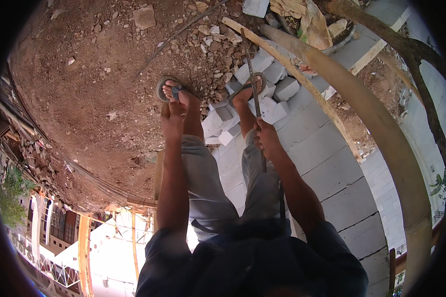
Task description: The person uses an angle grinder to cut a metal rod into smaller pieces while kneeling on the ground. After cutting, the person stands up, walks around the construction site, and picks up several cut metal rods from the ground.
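Observation:
My right hand point(265, 136) grips a long, thin, dark metal rod point(250, 64), which stands out past my right sandalled foot point(252, 86) and runs back beside my leg. My left hand point(173, 116) is held with curled fingers in front of my left sandalled foot point(176, 89); whether anything is inside it I cannot make out. Beside my right foot lies a pile of broken pale grey blocks point(285, 88), on the edge of a surface of grey blocks point(317, 175).
Dirt and rubble point(99, 99) spread at left. A thin dark bar point(178, 33) lies on it. A wooden strip point(307, 84), thick pole point(381, 123) and dark branch point(414, 69) cross at right. A bright drop with timber posts point(84, 247) shows at lower left.

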Motion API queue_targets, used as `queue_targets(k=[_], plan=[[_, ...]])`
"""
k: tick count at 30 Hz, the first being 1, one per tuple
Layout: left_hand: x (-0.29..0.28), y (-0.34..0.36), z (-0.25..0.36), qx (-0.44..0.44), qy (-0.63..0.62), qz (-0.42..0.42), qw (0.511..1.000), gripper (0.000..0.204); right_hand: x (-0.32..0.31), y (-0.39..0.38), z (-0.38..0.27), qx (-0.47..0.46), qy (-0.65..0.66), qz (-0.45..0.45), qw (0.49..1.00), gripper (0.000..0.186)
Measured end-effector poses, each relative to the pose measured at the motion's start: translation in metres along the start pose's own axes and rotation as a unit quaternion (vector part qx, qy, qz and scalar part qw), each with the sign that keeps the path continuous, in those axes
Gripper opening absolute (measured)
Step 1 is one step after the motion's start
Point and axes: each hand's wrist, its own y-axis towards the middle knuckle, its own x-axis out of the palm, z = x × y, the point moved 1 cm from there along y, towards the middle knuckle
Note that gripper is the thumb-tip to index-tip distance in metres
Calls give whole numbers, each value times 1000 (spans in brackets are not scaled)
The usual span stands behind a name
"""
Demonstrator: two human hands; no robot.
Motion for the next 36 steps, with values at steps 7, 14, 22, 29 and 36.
queue_targets(k=[7, 14, 22, 29, 36], plan=[[-75, 205, 2, 98, 586, 98, 799, 47, 229, 150, -3, -197, 79, -111, 971, 26], [-104, 259, 5, 19, 638, -50, 768, 45, 319, 201, 12, -100, -79, -112, 985, 18], [-77, 147, 33, -297, 151, -382, 862, 107, 293, 156, 18, -220, -53, -3, 974, 20], [-9, 23, 57, -278, -18, -400, 873, 74, 214, 88, -25, -81, 39, -39, 995, 15], [-10, -73, 74, -159, -108, -251, 949, 59, 105, -5, -87, -21, 95, -277, 956, 18]])
